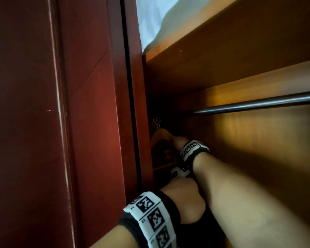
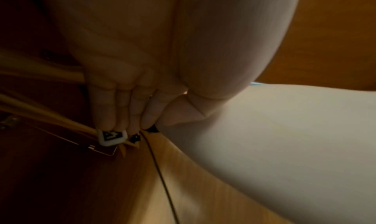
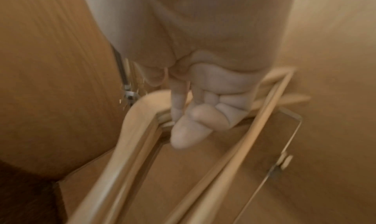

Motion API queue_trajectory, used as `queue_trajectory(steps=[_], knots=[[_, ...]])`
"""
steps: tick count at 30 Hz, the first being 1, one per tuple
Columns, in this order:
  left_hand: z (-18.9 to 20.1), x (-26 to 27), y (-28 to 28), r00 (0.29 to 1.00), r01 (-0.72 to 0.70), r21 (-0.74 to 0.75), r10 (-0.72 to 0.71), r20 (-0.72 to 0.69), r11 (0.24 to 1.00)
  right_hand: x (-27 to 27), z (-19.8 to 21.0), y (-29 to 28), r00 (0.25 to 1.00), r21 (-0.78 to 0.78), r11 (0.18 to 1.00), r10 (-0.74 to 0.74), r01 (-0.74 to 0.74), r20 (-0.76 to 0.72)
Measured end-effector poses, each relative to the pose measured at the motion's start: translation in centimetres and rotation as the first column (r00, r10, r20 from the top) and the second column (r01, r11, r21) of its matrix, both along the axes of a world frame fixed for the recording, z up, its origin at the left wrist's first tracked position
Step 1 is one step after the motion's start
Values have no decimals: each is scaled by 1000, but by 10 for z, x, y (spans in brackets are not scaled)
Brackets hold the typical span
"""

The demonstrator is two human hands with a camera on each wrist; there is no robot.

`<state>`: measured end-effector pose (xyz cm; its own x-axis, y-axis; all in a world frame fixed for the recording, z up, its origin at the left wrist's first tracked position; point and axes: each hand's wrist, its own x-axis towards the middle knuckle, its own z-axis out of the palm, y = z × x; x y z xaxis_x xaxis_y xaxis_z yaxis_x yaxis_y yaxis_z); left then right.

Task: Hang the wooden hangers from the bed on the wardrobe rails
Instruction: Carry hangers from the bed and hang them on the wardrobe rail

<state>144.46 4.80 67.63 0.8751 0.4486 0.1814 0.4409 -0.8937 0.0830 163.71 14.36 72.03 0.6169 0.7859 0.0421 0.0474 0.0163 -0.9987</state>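
Both hands reach into the dark left corner of the wardrobe. My right hand (image 1: 170, 145) (image 3: 195, 119) grips pale wooden hangers (image 1: 158, 134) (image 3: 138, 131), its fingers curled round their upper bars. The metal hooks (image 1: 157, 120) (image 3: 127, 89) show just above the hangers, near the side wall. My left hand (image 1: 184, 194) (image 2: 130, 115) is lower, under the right forearm. Its fingers are straight and together, lying against the hangers' bars (image 2: 40, 111) beside the right wristband. The steel rail (image 1: 258, 102) runs off to the right, bare where it shows.
The dark red wardrobe door and frame (image 1: 70, 122) fill the left. A wooden shelf (image 1: 240, 51) sits above the rail with white cloth (image 1: 154, 20) on top. A thin metal bracket (image 3: 289, 147) is on the inner wall. A black cable (image 2: 162, 179) hangs below my left hand.
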Motion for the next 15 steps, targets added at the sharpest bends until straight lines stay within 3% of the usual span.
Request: queue_trajectory(steps=[4,9,15], knots=[[0,-1,0,986,155,-42,-151,76,987,0,-2,-41,992,-35,992,-116,117,48],[-6,-13,-3,903,374,-164,-317,292,913,-6,-5,-118,945,-84,946,-303,314,121],[-27,-24,-13,830,542,-223,-474,295,810,-43,-28,-211,812,-79,809,-573,582,116]])
